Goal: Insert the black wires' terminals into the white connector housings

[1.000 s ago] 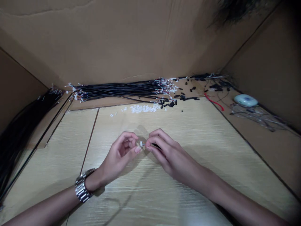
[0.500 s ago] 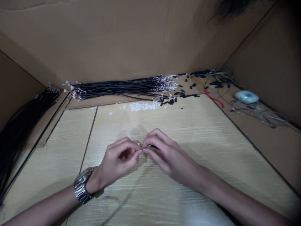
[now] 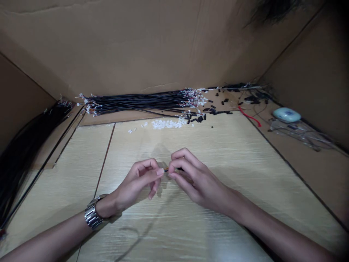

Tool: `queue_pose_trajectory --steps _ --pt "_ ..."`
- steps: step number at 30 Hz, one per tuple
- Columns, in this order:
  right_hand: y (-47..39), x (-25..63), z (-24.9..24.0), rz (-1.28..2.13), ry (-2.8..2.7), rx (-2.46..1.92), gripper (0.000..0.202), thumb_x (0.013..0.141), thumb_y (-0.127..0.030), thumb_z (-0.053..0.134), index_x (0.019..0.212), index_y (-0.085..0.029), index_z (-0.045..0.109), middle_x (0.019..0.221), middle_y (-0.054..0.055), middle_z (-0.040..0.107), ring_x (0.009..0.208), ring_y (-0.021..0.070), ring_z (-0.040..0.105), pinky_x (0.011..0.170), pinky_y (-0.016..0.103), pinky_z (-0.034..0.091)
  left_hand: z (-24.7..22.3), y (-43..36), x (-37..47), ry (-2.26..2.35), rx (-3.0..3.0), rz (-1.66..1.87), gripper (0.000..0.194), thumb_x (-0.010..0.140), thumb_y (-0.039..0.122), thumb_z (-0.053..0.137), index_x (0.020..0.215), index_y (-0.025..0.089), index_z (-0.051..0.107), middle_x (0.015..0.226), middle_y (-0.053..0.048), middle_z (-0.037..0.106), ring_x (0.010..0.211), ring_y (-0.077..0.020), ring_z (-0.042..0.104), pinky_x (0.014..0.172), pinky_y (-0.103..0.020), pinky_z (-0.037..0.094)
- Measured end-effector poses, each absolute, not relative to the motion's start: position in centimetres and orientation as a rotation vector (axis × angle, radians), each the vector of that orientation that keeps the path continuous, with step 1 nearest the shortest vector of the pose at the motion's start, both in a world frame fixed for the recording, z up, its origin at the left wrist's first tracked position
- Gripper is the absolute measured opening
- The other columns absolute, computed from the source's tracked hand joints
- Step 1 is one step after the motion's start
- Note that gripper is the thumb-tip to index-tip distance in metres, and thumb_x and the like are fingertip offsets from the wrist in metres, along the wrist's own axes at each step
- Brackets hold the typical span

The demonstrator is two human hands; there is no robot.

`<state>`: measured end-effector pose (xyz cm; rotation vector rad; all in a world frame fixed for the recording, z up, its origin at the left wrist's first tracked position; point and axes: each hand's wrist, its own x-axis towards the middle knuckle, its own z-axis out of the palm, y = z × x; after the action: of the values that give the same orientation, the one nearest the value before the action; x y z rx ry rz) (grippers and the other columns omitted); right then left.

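Observation:
My left hand (image 3: 141, 178), with a metal watch (image 3: 93, 214) on its wrist, pinches the end of a thin cable between thumb and forefinger. Short coloured wires (image 3: 166, 170) show between the two hands. My right hand (image 3: 191, 174) is closed on the black part of the same cable, just right of those wires. Most of the cable is hidden behind the right hand and forearm. Whether a connector sits at the tip under the left thumb cannot be seen.
A bundle of black cables (image 3: 141, 101) lies along the back wall, with white connectors (image 3: 169, 124) and black sleeves (image 3: 200, 118) before it. More black cables (image 3: 27, 142) lie at left. A pale blue oval object (image 3: 287, 114) and red tube (image 3: 250, 117) are at right.
My left hand has turned, its thumb now lying over the cable's end and its lower fingers more spread. My right hand has stayed nearly in place. The view has shifted slightly.

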<state>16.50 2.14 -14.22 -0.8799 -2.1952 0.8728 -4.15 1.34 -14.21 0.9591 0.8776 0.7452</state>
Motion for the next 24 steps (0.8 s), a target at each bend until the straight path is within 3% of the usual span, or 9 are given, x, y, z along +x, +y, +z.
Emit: queue_pose_trajectory --steps 5,16,24 --pt "2.1 16.4 -14.1 0.902 -2.165 -0.947 0.009 0.098 -0.017 0.045 0.102 -0.021 0.052 0.108 0.005 0.049 0.095 0.0145 0.057 0.079 0.029 0.049 -14.4 2.7 -5.2 0.905 1.337 0.693 0.024 0.090 0.038 0.063 0.097 0.016 0.059 0.077 0.001 0.055 0.055 -0.0080 0.054 0.049 -0.020 0.050" --pt "2.0 16.4 -13.7 0.926 -2.356 -1.020 0.010 0.099 -0.019 0.041 0.099 -0.021 0.050 0.106 0.004 0.049 0.085 0.0158 0.056 0.075 0.033 0.048 -14.4 3.2 -5.5 0.919 1.902 0.462 0.015 0.092 0.025 0.057 0.089 0.013 0.065 0.074 0.000 0.059 0.060 -0.0080 0.046 0.053 -0.019 0.035" --pt "1.9 16.3 -13.5 0.980 -2.252 -0.904 0.008 0.099 -0.016 0.043 0.098 -0.020 0.049 0.102 0.003 0.048 0.092 0.0135 0.054 0.080 0.029 0.044 -14.3 3.3 -5.9 0.816 1.471 0.421 0.021 0.093 0.032 0.058 0.086 0.014 0.066 0.077 -0.003 0.063 0.067 -0.0104 0.053 0.058 -0.021 0.041"
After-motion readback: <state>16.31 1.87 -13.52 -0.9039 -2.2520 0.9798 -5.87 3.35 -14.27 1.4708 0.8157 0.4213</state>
